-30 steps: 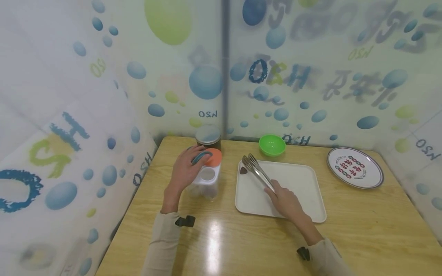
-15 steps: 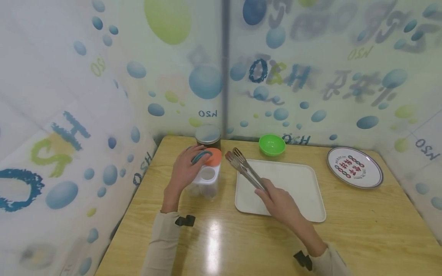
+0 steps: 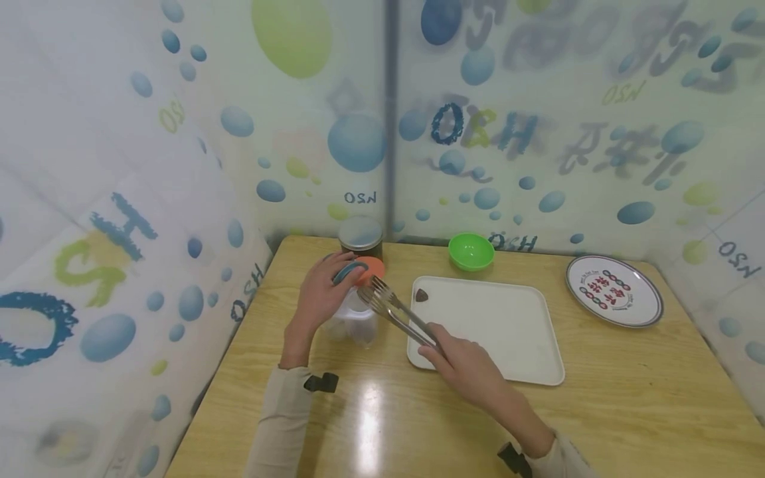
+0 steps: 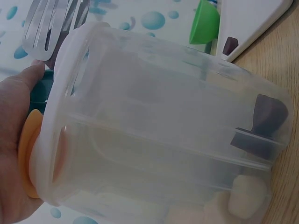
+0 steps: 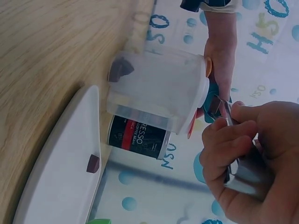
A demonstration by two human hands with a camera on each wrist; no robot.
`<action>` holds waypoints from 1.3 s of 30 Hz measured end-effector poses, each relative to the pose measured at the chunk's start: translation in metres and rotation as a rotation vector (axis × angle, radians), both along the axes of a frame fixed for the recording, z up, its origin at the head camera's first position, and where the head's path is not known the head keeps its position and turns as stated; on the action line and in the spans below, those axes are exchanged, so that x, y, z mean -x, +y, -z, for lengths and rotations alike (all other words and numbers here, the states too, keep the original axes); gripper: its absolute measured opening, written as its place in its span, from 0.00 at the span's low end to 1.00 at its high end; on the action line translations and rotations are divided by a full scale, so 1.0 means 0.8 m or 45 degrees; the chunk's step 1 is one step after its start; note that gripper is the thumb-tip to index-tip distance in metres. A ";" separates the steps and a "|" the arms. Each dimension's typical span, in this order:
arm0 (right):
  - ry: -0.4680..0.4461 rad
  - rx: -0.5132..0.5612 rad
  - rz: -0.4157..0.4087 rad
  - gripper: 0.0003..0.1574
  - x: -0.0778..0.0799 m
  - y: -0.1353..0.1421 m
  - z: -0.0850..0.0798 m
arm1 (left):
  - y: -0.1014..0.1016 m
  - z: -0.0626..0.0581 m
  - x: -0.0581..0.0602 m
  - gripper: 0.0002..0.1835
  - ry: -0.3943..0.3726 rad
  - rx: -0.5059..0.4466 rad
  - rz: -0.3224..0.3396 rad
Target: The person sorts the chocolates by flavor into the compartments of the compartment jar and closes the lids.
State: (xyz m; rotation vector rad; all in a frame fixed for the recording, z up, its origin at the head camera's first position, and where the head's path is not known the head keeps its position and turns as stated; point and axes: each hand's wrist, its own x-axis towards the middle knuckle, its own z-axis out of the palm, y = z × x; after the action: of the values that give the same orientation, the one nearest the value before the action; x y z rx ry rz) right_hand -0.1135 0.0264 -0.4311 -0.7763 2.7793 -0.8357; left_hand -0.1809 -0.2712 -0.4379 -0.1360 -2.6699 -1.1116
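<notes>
In the head view my left hand (image 3: 323, 289) lies over the top of a clear plastic container (image 4: 154, 102), holding its raised teal lid (image 3: 349, 272) with thumb and fingers beside an orange lid (image 3: 372, 269). My right hand (image 3: 469, 365) grips metal tongs (image 3: 406, 320), whose tips stand over the container's uncovered opening. A dark brown chunk (image 5: 215, 105) sits between the tong tips in the right wrist view. Through the container wall, dark chunks (image 4: 268, 114) show in one compartment and pale pieces (image 4: 247, 196) in another. Another dark chunk (image 3: 422, 295) lies on the white tray (image 3: 496, 325).
A coffee can (image 5: 138, 135) with a metal lid stands just behind the container. Near the back wall sits a green bowl (image 3: 471, 252). A patterned plate (image 3: 615, 292) is at the right of the wooden table (image 3: 645, 398). Printed partitions enclose the back and sides.
My right hand has lifted the tongs off the tray and carried them left with a dark chunk, to above the container opening. My left hand has stayed in place.
</notes>
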 end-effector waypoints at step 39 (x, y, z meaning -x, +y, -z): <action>-0.095 0.136 0.336 0.41 0.029 0.040 0.046 | 0.001 -0.001 -0.001 0.30 0.001 0.033 -0.004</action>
State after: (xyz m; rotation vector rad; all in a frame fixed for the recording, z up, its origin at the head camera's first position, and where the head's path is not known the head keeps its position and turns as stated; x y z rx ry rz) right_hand -0.1363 0.0587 -0.4675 -0.3861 2.8275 -1.0405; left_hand -0.1803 -0.2707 -0.4371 -0.1371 -2.6836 -1.0759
